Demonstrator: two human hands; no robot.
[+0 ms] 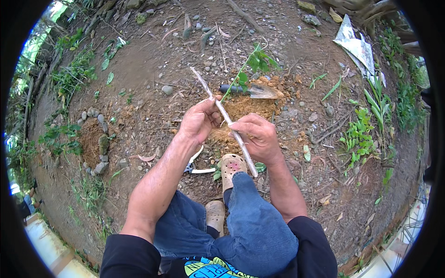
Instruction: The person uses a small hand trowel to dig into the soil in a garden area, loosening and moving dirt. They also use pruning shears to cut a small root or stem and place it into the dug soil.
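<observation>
A straight pale wooden stick (pixel 203 82) runs slantwise between my hands, its near end above my shoe. My left hand (pixel 201 120) pinches it between thumb and fingers toward the upper part. Lower down, my right hand (pixel 257 137) grips the same stick with thumb and bent fingers. A leafy green vine (pixel 259 60) rises from beside my left fingertips; whether those fingers also hold its stem I cannot tell. Beyond the hands, a garden trowel (pixel 264 91) with a black handle lies on loose orange soil (pixel 243 107). Pruning shears (pixel 200 170) with white handles lie below my left hand.
To the left, stones (pixel 101 118) partly ring a patch of brown soil (pixel 91 140). Weeds (pixel 361 135) grow on the right, below a torn whitish sheet (pixel 354 45). My clog (pixel 232 166) is planted close beneath the stick. A root (pixel 245 15) crosses the far ground.
</observation>
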